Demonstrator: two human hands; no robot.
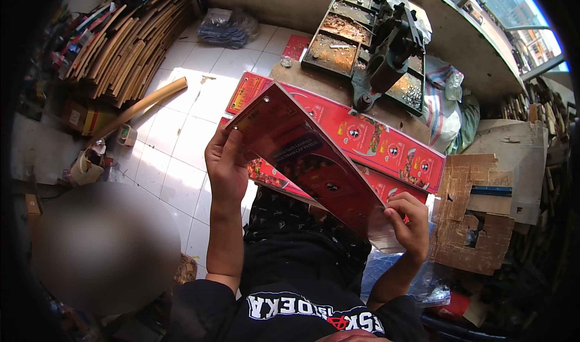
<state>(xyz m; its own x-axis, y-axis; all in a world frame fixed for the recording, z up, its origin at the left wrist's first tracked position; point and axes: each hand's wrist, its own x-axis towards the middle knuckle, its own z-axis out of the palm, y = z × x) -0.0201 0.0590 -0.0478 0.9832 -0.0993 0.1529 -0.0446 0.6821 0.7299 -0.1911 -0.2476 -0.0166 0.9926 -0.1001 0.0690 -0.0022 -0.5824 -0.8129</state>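
Observation:
A long red printed board (329, 179) with a glossy face and metal eyelets near its end is held up at a slant over my lap. My left hand (226, 164) is closed on its left end, thumb on the face. At its lower right end, my right hand (409, 221) pinches the edge, where a clear plastic-like strip (386, 240) shows. Under and beyond the held board, similar red boards (396, 148) with food pictures lie on a brown work surface (290, 75).
A dark hand press (383, 70) stands on the surface among compartment trays (335, 51) of small metal bits. Cardboard sheets (130, 46) are stacked at far left, near a cardboard tube (142, 109). Cut cardboard (474, 218) lies at right. A blurred round patch covers the lower left.

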